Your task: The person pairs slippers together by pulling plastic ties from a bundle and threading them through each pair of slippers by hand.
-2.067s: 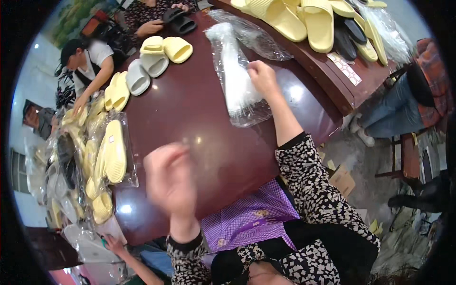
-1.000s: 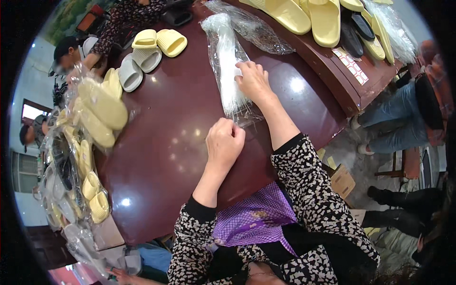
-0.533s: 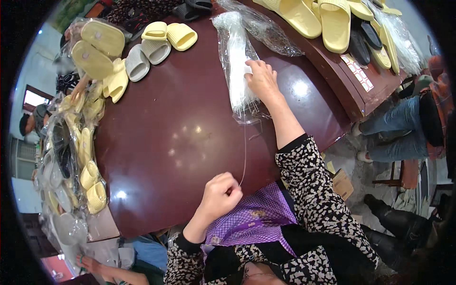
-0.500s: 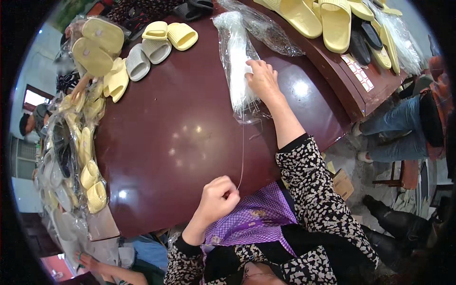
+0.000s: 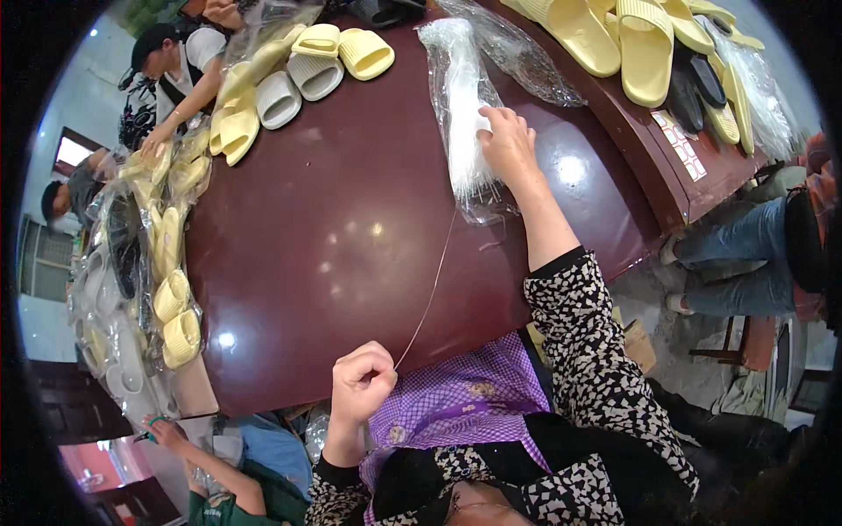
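A bundle of thin white plastic strands (image 5: 462, 101) lies in a clear bag on the dark red table. My right hand (image 5: 510, 149) grips the bundle's right side with bent fingers, around a white band at its middle. From the bundle's near end a single thin strand (image 5: 430, 300) runs slackly down to my left hand (image 5: 362, 377). That hand is closed near the table's front edge, pinching the strand's end between thumb and fingers.
Yellow and grey slippers (image 5: 317, 76) stand at the back left. Bagged slippers (image 5: 173, 296) line the left edge. More yellow slides (image 5: 646, 53) sit on a raised ledge at right. A co-worker (image 5: 189, 74) handles bagged slippers; another person's hand (image 5: 165, 431) is at lower left.
My left hand has moved left and slightly toward me, drawing the strand into a longer slant. The right hand stays on the bundle. A co-worker has leaned in at back left.
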The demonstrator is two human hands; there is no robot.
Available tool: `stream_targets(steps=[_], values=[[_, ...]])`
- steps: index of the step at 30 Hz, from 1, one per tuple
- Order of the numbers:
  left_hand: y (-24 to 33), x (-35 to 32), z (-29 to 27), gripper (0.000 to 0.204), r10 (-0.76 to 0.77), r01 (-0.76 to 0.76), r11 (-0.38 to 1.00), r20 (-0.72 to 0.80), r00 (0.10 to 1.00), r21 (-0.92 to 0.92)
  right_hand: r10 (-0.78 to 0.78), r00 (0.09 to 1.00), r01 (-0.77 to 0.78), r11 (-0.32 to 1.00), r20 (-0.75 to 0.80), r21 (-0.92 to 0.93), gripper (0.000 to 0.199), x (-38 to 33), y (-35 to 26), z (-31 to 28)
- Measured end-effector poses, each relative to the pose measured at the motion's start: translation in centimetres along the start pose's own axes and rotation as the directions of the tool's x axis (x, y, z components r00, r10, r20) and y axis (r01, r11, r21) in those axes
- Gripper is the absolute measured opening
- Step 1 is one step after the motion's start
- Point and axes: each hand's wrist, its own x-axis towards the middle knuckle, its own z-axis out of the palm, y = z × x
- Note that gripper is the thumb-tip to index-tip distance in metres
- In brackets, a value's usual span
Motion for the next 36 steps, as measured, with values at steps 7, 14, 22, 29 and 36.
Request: stream_targets(steps=[7, 14, 22, 29, 36], values=[[0.2, 2.5, -1.5, 0.009, 0.026, -0.122, 0.945, -0.303, 0.953, -0.303, -0.419, 0.899, 0.299, 0.797, 0.124, 0.524, 0.024, -0.7, -2.3, -2.7], [0.4, 6.9, -5.4, 0.011, -0.025, -0.200, 0.788, -0.356, 0.934, -0.582, -0.589, 0.531, 0.135, 0.769, 0.609, 0.625, 0.016, -1.7, -4.8, -4.1], [-1.5, 10.0, -5.0, 0.032, -0.075, -0.232, 0.554, -0.325, 0.943, -0.800, -0.491, 0.708, -0.022, 0.703, 0.507, 0.711, 0.012, -1.6, -4.6, -3.5], [-4.1, 13.0, 3.3, 0.046, 0.005, -0.099, 0.779, -0.152, 0.988, -0.620, -0.429, 0.737, -0.112, 0.685, 0.522, 0.720, 0.011, -1.7, -4.2, -2.1], [-4.7, 15.4, 5.6, 0.064, 0.189, -0.195, 0.870, -0.058, 0.980, -0.453, -0.385, 0.774, -0.149, 0.660, 0.502, 0.736, 0.011, -1.6, -4.2, -1.9]])
